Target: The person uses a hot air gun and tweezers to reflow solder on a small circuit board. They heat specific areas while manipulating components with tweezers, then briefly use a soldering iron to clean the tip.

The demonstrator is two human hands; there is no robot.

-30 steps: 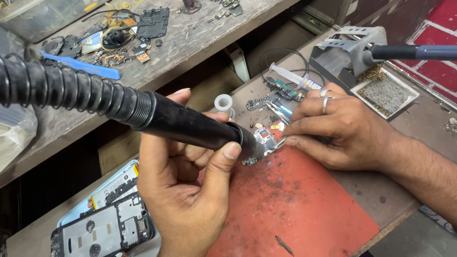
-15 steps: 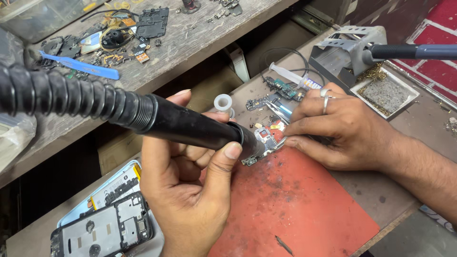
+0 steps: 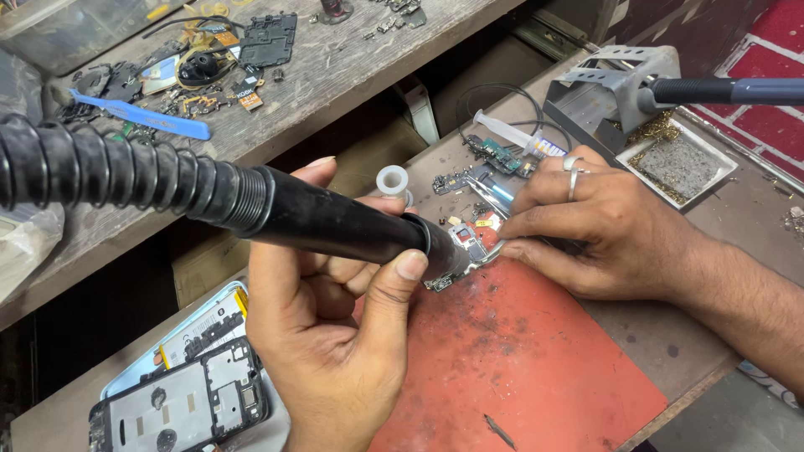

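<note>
Left hand wrapped round hot-air wand, nozzle aimed at board, frame centre. Right hand fingertips pressed together, pinning board on red mat, likely steadying it.

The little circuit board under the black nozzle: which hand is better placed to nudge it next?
Probably the right hand: its fingertips pinch the circuit board, while the left hand is wrapped around the black nozzle.

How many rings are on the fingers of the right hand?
2. Both sit on the right hand: one silver ring on a raised finger and a second ring just below it. Others may be hidden under the curled fingers.
</note>
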